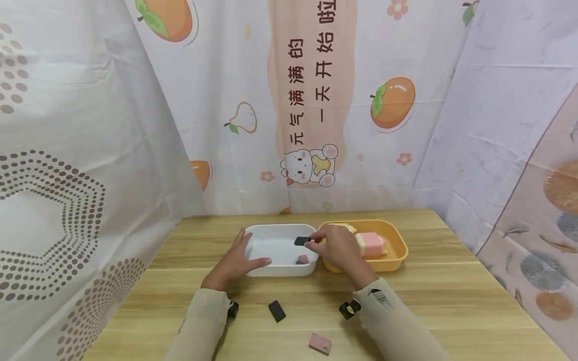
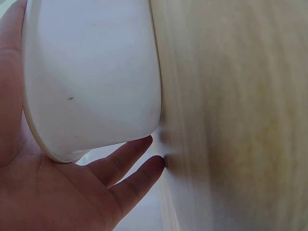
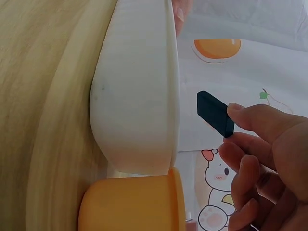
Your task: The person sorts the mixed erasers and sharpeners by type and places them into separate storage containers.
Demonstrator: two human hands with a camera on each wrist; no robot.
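Between thumb and fingertips my right hand (image 1: 341, 246) pinches a small black rectangular block (image 3: 214, 113). It holds the block above the right part of a white tub (image 1: 282, 271), apart from the rim. Inside the tub, near its front right corner, lie a pink piece (image 1: 303, 259) and a dark grey piece (image 1: 298, 262). My left hand (image 1: 237, 258) spreads round the tub's front left corner, thumb along the front rim and fingers straight at the left end; in the left wrist view it touches the tub wall.
Right of the tub stands a yellow tub (image 1: 397, 250) holding a pink-and-cream object (image 1: 371, 244), partly behind my right hand. On the wooden table (image 1: 451, 306), nearer me, lie another black block (image 1: 277, 311) and a pink block (image 1: 320, 343). A printed curtain (image 1: 217, 75) hangs behind.
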